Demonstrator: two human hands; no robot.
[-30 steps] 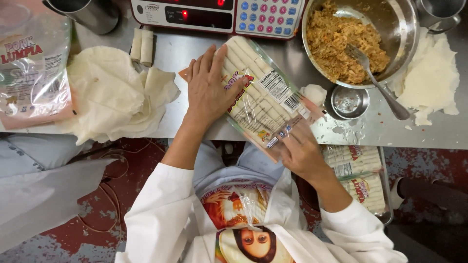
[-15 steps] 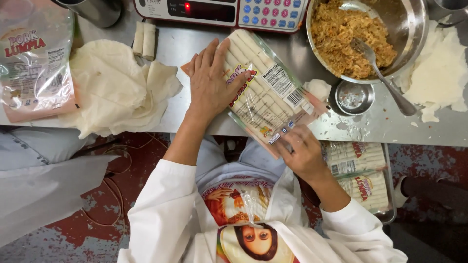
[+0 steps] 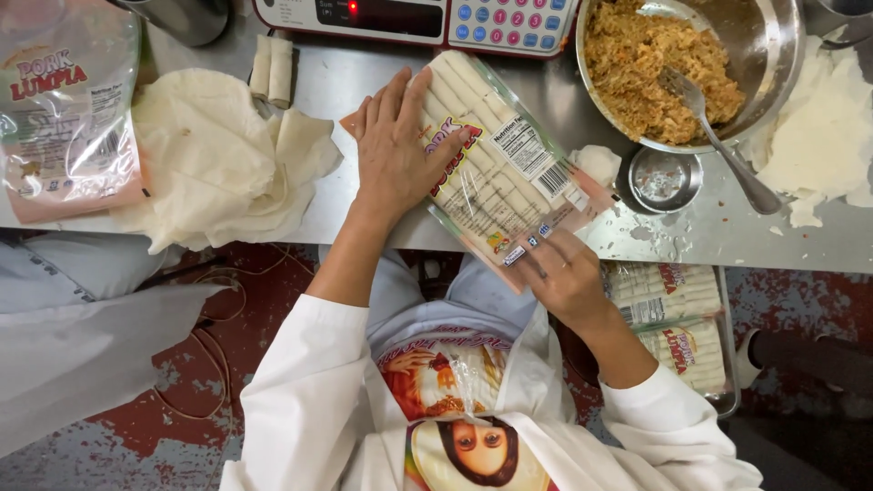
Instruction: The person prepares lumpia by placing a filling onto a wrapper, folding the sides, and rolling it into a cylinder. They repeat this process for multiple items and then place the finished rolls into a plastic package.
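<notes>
A: Entry. What do I log for the hands?

B: I see the left hand (image 3: 396, 150) spread flat, fingers wide, pressing on the clear plastic bag of pale rolled sticks (image 3: 505, 168). The right hand (image 3: 564, 277) pinches that bag's near end, by the table edge.

A: Position of the bag?

B: Lying slantwise on the grey steel table (image 3: 364, 82), its near corner overhanging the edge. Touching its right side, a small wad of white dough (image 3: 598, 164).

A: Surroundings?

B: Left of it, a loose heap of thin cream wrappers (image 3: 214, 159). Right, a small round steel cup (image 3: 662, 180) below a large steel bowl of orange-brown filling (image 3: 664, 68) with a metal fork (image 3: 718, 141).
</notes>
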